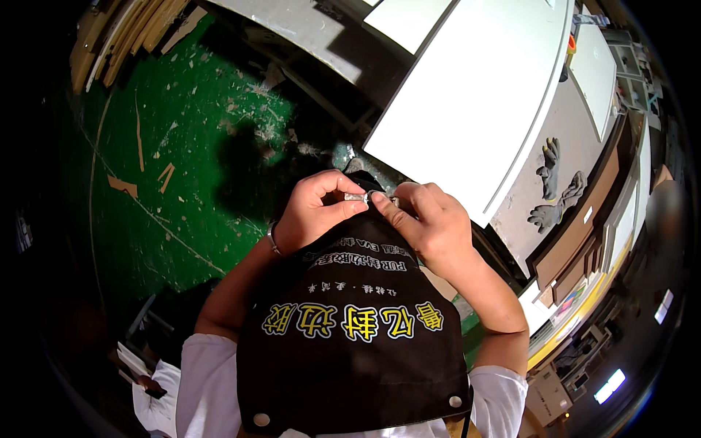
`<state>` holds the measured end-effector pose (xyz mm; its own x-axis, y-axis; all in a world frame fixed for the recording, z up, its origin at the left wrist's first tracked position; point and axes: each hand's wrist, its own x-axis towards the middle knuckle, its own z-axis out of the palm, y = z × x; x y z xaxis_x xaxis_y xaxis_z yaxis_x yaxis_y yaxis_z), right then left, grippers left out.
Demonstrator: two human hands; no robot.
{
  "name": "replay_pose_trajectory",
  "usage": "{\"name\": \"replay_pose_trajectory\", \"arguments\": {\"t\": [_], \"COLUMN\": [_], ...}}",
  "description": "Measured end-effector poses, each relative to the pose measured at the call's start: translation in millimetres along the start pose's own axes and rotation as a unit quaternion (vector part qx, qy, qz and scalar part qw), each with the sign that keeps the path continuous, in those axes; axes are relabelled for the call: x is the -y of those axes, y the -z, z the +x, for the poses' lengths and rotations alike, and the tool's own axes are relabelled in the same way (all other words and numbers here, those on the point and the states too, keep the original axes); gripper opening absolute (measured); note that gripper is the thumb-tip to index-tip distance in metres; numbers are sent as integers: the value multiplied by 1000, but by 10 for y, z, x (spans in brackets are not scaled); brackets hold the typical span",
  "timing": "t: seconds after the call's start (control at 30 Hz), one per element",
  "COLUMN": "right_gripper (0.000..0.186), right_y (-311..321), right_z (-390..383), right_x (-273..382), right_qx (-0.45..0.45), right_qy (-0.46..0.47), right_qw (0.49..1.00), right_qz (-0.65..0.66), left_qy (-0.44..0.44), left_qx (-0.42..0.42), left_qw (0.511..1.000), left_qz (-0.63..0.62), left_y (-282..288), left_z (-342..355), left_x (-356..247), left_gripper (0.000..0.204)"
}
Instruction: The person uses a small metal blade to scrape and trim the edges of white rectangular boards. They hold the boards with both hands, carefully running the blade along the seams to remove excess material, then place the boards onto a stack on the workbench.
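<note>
Head view, the only one supplied. Landmark for all places: the dark apron point(350, 379) worn by the person.

The small silvery piece point(354, 197) is located over the far end of the apron, near its midline. The left hand point(310, 208) is at the apron's far left edge, with thumb and forefinger clamped on the piece from either side. The right hand point(442, 223) is at the apron's far right edge. Its thumb tip lies at or just beside the piece's right end and its fingers curl behind; whether they also grip it cannot be told. The two hands are close together, fingertips nearly meeting.

Handling, by judgement: the piece appears light, since a fingertip pinch supports it. Its shine suggests a smooth, possibly slippery surface, and it looks stiff rather than soft. Fragility cannot be determined. The sound hold is a thumb-and-forefinger pinch across its long sides, with the second hand steadying the opposite end.

Surroundings: a large white panel point(467, 87) lies beyond the apron to the right; grey gloves point(549, 169) rest farther right of the apron; green floor point(182, 95) extends left of it.
</note>
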<state>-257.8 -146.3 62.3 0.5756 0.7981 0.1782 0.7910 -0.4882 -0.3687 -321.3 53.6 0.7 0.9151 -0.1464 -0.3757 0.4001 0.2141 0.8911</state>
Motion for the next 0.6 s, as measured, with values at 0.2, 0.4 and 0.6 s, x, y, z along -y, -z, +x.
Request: {"name": "replay_pose_trajectory", "arguments": {"t": [0.2,0.4,0.6], "right_gripper": [44,43,47], "right_y": [-65,-94,-75], "right_z": [32,105,44], "right_x": [38,79,75], "right_qx": [24,-22,-71], "right_qy": [101,124,59], "right_qw": [989,983,987], "right_qz": [-102,-131,-129], "left_qy": [35,159,75], "left_qx": [91,196,159], "left_qw": [994,960,982], "left_qz": [56,-120,-68], "left_y": [211,457,325], "left_z": [27,219,241], "left_x": [-33,-66,-138], "left_gripper": [9,8,10]}}
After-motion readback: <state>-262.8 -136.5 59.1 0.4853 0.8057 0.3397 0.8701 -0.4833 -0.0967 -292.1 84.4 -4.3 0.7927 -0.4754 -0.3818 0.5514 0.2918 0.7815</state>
